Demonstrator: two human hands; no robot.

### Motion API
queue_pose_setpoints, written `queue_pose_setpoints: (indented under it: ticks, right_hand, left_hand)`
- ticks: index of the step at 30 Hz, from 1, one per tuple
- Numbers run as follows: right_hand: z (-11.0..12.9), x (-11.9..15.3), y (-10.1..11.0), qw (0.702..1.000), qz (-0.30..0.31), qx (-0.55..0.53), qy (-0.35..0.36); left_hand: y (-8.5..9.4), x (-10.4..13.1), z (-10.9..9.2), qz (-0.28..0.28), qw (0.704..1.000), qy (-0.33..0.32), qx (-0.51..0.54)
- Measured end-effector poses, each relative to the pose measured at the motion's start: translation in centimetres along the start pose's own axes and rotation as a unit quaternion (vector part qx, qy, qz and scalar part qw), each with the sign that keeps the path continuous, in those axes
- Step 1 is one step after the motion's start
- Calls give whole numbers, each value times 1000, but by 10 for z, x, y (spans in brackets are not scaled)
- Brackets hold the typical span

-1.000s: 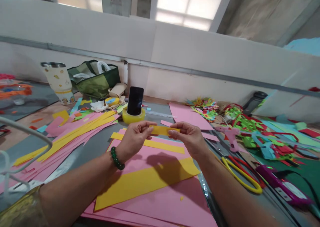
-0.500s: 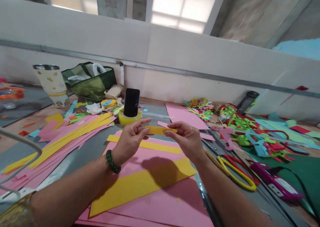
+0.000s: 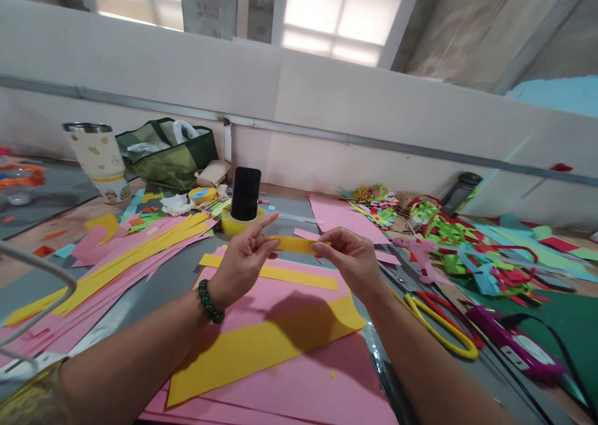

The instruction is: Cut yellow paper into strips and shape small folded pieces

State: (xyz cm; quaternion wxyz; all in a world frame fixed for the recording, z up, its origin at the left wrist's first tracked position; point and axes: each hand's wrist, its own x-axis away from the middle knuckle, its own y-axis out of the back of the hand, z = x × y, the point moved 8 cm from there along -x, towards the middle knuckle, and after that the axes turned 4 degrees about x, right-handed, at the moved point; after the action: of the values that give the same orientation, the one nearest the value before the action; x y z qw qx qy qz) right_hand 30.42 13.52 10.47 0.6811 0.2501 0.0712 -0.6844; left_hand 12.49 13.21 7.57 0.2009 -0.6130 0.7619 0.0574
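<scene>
A short yellow paper strip (image 3: pixel 295 244) is stretched level between my two hands. My left hand (image 3: pixel 243 257) pinches its left end between thumb and fingers, with the index finger pointing up and out. At the right end, my right hand (image 3: pixel 348 257) closes thumb and fingertips on the strip. Below them, a long thin yellow strip (image 3: pixel 299 276) and a wide yellow strip (image 3: pixel 266 347) lie across pink paper sheets (image 3: pixel 299 391). A small pink strip (image 3: pixel 306 233) lies just behind the held strip.
A phone (image 3: pixel 245 194) stands in a yellow tape roll (image 3: pixel 236 222). Yellow and pink strips (image 3: pixel 140 250) lie at left, near a tumbler (image 3: pixel 99 163) and green bag (image 3: pixel 172 154). At right are scissors (image 3: pixel 443 325), a pink glue gun (image 3: pixel 420 253), a purple device (image 3: pixel 516 341) and paper scraps.
My left index finger has lifted off toward the upper right. The right fingertips now cover the strip's right end more fully.
</scene>
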Motion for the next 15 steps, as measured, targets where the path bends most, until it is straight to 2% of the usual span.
queue_pose_setpoints:
  ticks: [8,15]
  right_hand:
    - [-12,-6,9,998,7,28,-50]
    - [-24,-11,7,995,42,9,-88]
  left_hand:
    - [-3,-2,12,2,996,67,62]
    - [-5,0,20,-10,987,138,80]
